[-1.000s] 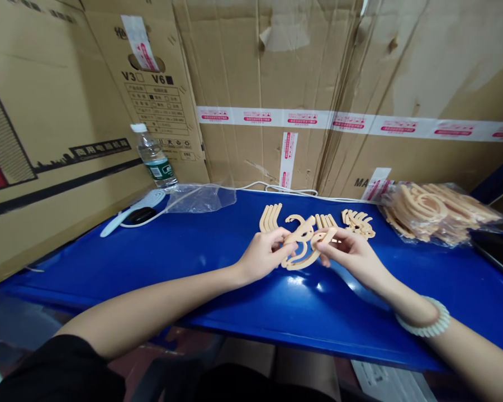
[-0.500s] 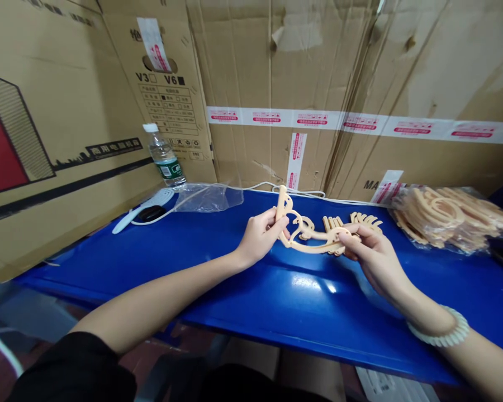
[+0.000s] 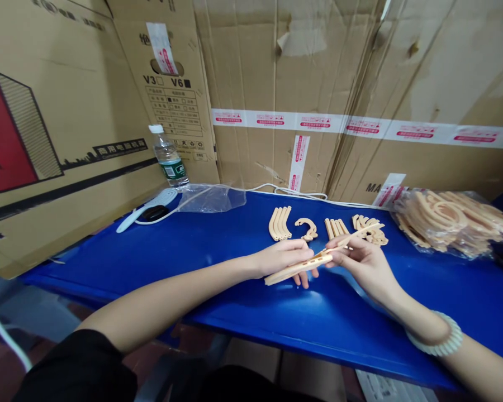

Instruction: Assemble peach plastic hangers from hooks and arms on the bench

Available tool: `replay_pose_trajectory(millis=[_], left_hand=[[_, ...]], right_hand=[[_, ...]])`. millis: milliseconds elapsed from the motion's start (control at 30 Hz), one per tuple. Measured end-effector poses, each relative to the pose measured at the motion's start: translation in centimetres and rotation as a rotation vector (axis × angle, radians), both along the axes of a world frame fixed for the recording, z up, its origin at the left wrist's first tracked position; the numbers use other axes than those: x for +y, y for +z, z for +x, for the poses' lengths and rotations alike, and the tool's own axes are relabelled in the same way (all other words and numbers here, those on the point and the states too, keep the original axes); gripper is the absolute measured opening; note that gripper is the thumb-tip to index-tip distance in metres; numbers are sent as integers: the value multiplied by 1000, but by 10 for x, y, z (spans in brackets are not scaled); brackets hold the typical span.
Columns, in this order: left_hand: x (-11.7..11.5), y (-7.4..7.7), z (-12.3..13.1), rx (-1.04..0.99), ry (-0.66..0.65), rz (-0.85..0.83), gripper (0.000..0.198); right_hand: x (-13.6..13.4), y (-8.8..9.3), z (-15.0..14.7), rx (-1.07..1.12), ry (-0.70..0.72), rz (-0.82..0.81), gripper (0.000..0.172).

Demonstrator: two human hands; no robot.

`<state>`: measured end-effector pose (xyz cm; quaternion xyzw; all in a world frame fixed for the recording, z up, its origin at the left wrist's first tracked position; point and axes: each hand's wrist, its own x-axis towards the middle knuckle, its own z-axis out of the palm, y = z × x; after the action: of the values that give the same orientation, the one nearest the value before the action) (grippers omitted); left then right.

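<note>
Both my hands hold one peach plastic hanger piece (image 3: 295,269) just above the blue table (image 3: 218,262); it shows edge-on, slanting from lower left to upper right. My left hand (image 3: 287,258) lies over its lower left part with the fingers curled on it. My right hand (image 3: 358,259) pinches its upper right end. Behind my hands lie small groups of the same peach parts: curved arms (image 3: 280,223), a hook piece (image 3: 307,228), short straight pieces (image 3: 337,227) and a heap of hooks (image 3: 371,230).
A clear bag full of peach hanger parts (image 3: 448,220) sits at the right. At the back left are a water bottle (image 3: 169,158), an empty clear plastic bag (image 3: 212,197), a white handheld device with a cable (image 3: 145,209) and a black object. Cardboard boxes (image 3: 276,84) wall the table.
The hanger piece was held up spread wide between my hands; now it is turned edge-on and lowered close to the table, with my hands nearer each other.
</note>
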<state>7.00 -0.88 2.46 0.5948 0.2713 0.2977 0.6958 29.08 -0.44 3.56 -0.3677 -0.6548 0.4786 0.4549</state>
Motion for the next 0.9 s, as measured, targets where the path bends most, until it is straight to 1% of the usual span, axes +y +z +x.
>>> replay_pose_trajectory(millis=[100, 200, 233, 267, 300, 400, 433, 467, 533, 633, 767, 800, 833, 900], left_hand=[[3, -5, -1, 35, 15, -1, 43], [6, -5, -5, 100, -45, 29, 36], [5, -4, -7, 137, -67, 64, 34], [5, -2, -8, 192, -82, 132, 33], [4, 0, -9, 255, -86, 236, 33], [1, 5, -9, 405, -55, 616, 35], [0, 5, -8, 431, -46, 708, 35], [0, 6, -7, 450, -45, 767, 35], [-1, 5, -5, 482, -50, 819, 33], [-1, 3, -4, 495, -54, 842, 31], [-1, 4, -4, 460, -51, 825, 33], [-1, 5, -4, 447, -70, 771, 34], [-1, 5, -4, 432, -99, 679, 36], [0, 4, -3, 374, -146, 430, 39]], right_hand=[[-1, -3, -3, -56, 50, 63, 33], [2, -6, -3, -107, 75, 184, 28], [3, -6, -3, -130, 81, 232, 26], [3, -6, -2, -154, 92, 288, 25], [4, -5, -1, -183, 109, 353, 24], [2, -1, 2, -304, 187, 585, 23], [1, 0, 3, -348, 209, 667, 23], [1, 1, 4, -383, 227, 744, 24], [0, 2, 6, -434, 256, 862, 27], [2, 2, 10, -492, 292, 971, 29], [0, 4, 9, -541, 320, 1037, 31], [-2, 6, 9, -546, 328, 1042, 29], [-3, 9, 8, -544, 329, 1040, 27], [-3, 17, 10, -506, 300, 1026, 23]])
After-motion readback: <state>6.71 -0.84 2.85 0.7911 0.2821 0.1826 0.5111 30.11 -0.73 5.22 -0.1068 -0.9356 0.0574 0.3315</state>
